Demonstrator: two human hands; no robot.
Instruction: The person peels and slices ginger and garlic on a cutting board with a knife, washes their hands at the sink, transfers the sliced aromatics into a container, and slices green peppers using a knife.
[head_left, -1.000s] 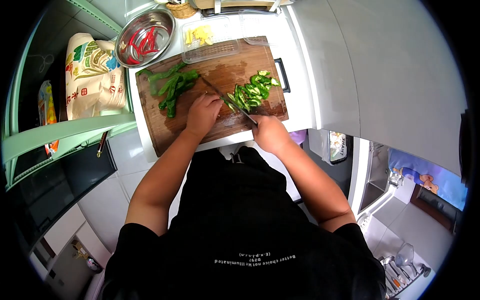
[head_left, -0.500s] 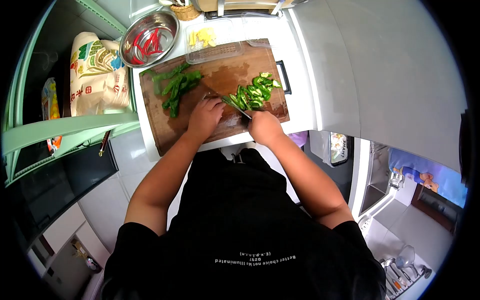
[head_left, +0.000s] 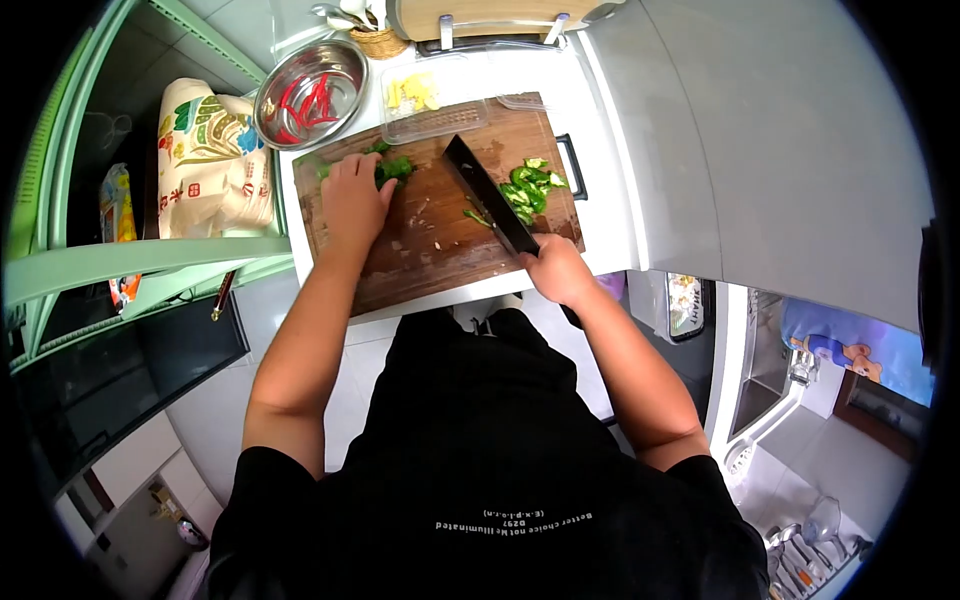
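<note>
My right hand [head_left: 560,270] grips the handle of a broad dark kitchen knife [head_left: 485,190], whose blade slants up and left over the wooden cutting board [head_left: 430,250]. Beside the blade, on its right, lie sliced green peppers [head_left: 532,190]; one slice sits by its left edge. At the board's left side my left hand [head_left: 355,200] reaches over a pile of green pepper pieces [head_left: 396,168], thumb apart from the fingers. The hand covers much of that pile, and its fingertips' contact with the peppers is hard to see.
Behind the board stand a steel bowl [head_left: 265,110] with red pepper strips and a clear plastic tray [head_left: 440,122] holding yellow pieces. A green shelf rack [head_left: 150,252] with a printed bag [head_left: 215,170] borders the left. A tall grey panel [head_left: 780,140] rises on the right.
My left hand has moved left from beside the knife to the green pepper pile. The knife has swung away from the slices' near edge, its broad blade now showing.
</note>
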